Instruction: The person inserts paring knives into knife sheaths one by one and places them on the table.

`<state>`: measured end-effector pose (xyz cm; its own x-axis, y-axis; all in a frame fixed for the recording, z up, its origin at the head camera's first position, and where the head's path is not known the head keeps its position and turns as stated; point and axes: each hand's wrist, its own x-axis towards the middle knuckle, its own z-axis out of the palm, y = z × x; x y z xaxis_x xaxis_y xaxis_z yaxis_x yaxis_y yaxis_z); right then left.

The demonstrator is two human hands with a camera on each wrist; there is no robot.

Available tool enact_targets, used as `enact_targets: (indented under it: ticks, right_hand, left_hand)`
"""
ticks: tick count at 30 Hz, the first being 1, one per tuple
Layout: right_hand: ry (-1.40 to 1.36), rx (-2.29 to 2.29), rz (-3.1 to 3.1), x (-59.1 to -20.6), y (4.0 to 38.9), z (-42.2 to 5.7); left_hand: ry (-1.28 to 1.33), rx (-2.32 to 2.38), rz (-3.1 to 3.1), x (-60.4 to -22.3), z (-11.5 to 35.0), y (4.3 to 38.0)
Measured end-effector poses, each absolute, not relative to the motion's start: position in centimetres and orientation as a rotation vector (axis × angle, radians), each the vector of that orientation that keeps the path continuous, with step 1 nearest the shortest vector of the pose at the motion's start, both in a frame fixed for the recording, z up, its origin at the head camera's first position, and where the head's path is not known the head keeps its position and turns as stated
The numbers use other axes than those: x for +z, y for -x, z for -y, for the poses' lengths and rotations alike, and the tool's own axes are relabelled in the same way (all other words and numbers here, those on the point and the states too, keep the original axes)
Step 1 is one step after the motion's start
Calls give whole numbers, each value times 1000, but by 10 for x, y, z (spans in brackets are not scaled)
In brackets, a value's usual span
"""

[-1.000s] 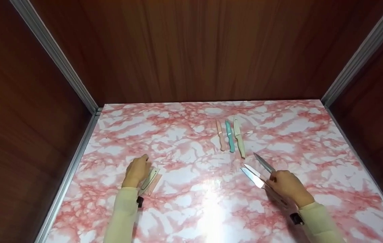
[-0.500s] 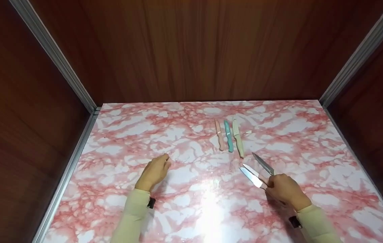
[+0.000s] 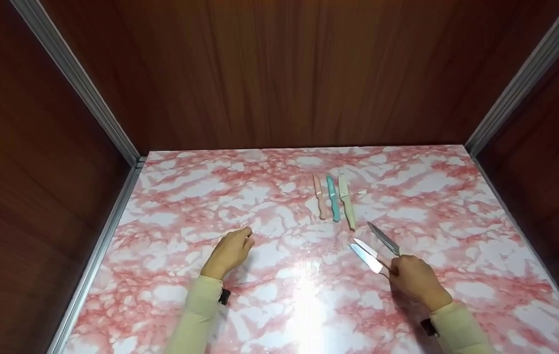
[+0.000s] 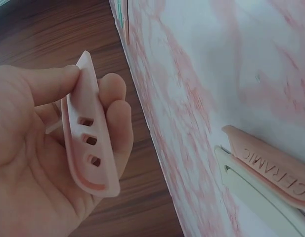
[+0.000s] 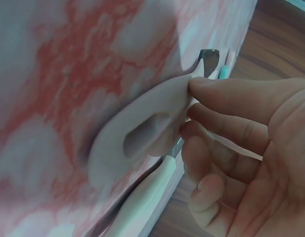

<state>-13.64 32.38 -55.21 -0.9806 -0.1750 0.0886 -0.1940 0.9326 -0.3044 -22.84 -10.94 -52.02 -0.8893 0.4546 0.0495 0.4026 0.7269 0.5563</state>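
My left hand holds a pale pink knife sheath with a row of square holes, pinched between thumb and fingers above the table edge in the left wrist view. Beside it on the table lie a pink sheath marked CERAMIC and a cream sheath; the head view hides both. My right hand pinches the neck of a pink-handled knife with an oval slot in its handle. A cream-handled knife lies alongside. Three bare blades show ahead of this hand, including a grey one.
Farther back, three sheathed knives lie side by side: a pink one, a teal one and a cream one. The marbled red-and-white table is closed in by dark wood walls on the back and sides.
My left hand has moved right from beside the sheaths, now covering them in the head view. My right hand has stayed nearly still, and the blades before it have not visibly moved.
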Motion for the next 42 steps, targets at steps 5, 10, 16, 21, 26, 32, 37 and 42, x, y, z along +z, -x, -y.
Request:
enact_targets:
  ticks: [5, 10, 16, 21, 26, 32, 37, 42]
  right_hand:
    - [-284, 482, 3043, -550, 136, -320]
    - [-285, 473, 3048, -549, 135, -316]
    - [-319, 492, 3059, -550, 134, -312]
    - [-302, 531, 3099, -552, 135, -310]
    - [-341, 608, 3133, -553, 138, -311]
    - [-498, 563, 3044, -552, 141, -311]
    - [-527, 652, 3005, -545, 147, -307]
    - [-460, 761, 3012, -535, 155, -301]
  left_hand:
    - [-721, 890, -2835, -519, 110, 229]
    - [-723, 889, -2840, -520, 108, 231]
    - [-768, 874, -2850, -520, 103, 232]
    - [-767, 852, -2857, -519, 98, 231]
    - [-791, 861, -2853, -518, 92, 230]
    - [-804, 899, -2823, -517, 83, 229]
    - [-818, 953, -2777, -513, 74, 229]
    - [-872, 989, -2733, -509, 65, 230]
